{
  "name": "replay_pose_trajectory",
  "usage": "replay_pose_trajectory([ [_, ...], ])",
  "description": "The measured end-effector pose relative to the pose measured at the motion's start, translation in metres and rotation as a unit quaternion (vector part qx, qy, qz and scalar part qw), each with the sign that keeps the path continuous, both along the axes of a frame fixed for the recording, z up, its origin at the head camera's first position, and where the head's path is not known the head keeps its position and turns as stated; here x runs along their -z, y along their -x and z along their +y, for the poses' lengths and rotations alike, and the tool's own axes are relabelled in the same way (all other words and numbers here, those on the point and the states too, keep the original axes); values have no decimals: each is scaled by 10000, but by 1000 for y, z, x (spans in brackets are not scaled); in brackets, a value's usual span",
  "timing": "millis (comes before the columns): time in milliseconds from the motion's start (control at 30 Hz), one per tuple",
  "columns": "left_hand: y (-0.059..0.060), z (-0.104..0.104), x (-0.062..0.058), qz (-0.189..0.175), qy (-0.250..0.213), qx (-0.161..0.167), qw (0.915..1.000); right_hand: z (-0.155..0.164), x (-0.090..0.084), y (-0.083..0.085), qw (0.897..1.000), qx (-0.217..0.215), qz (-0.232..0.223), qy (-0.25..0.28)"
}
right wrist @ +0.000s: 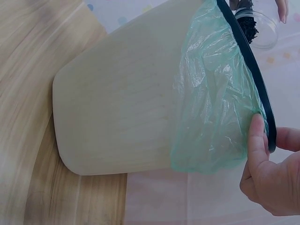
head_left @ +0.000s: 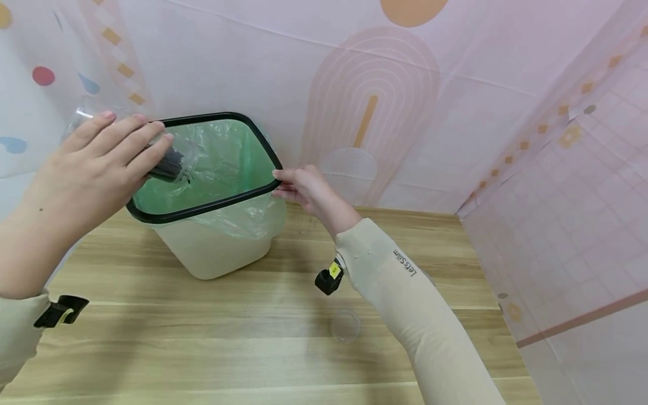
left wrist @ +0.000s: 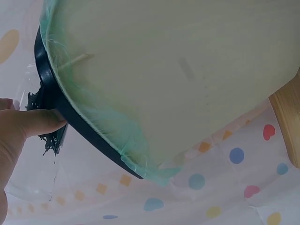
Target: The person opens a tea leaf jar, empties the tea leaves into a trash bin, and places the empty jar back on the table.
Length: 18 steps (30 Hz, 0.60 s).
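Observation:
My left hand [head_left: 101, 152] grips a clear plastic jar [head_left: 189, 154], tilted with its mouth over the bin. Dark thin shreds [head_left: 169, 165] lie bunched inside near the mouth, and a few bits show at its edge. The bin [head_left: 212, 253] is cream, with a black rim [head_left: 212, 205] and a translucent green liner bag [head_left: 223, 149] folded over its outside. At the rim's right corner, my right hand [head_left: 309, 188] pinches the edge, thumb on one side and fingers on the other, as the right wrist view also shows. In the left wrist view the left thumb [left wrist: 42, 123] overlaps the black rim.
On the wooden table [head_left: 243, 343] lies a clear round disc [head_left: 346, 325], close to the right forearm. A patterned pale cloth [head_left: 283, 67] hangs right behind the bin, and another stretch of cloth [head_left: 567, 208] closes the right side.

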<state>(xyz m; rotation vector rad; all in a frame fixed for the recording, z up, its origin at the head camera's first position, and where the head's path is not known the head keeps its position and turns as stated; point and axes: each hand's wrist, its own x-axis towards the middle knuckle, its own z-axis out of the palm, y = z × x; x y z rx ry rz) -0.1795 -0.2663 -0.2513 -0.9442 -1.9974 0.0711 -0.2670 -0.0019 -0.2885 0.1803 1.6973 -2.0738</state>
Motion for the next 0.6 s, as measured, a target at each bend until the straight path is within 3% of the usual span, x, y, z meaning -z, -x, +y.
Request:
replay_pose_trajectory([
  [600,-4,-2,3,-124,177,2,9998,-2,-1,-3,10000,17,22,-92],
])
